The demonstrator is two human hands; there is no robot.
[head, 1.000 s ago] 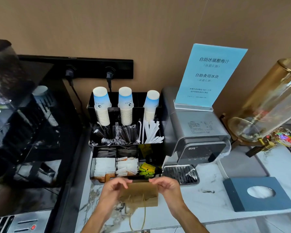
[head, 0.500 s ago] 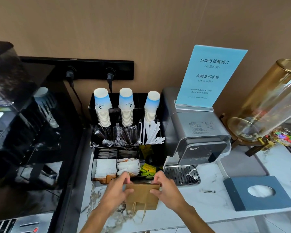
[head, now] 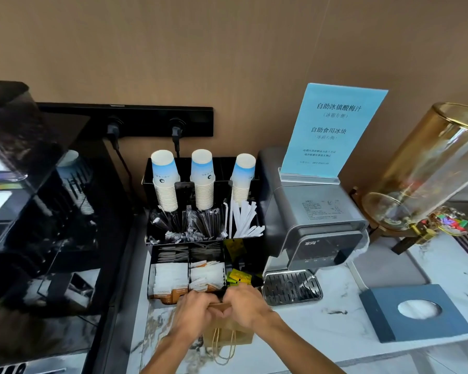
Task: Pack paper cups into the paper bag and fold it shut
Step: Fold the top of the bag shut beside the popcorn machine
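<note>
Head view: left hand (head: pixel 192 310) and right hand (head: pixel 245 306) pinching paper bag (head: pixel 229 332) top edge; cup stacks (head: pixel 203 182) beyond. Crease evenly, pressing against tabletop (head: pixel 335 327).

Both hands meet at the top edge of a brown paper bag (head: pixel 229 336) lying on the marble counter (head: pixel 333 327), left hand (head: pixel 193 311) and right hand (head: pixel 245 306) pinching it, knuckles almost touching. Just behind the bag stands a black organizer (head: pixel 200 255) holding 3 stacks of paper cups (head: pixel 202 182). Right of the bag sits a blue tissue box (head: pixel 414 313).
</note>
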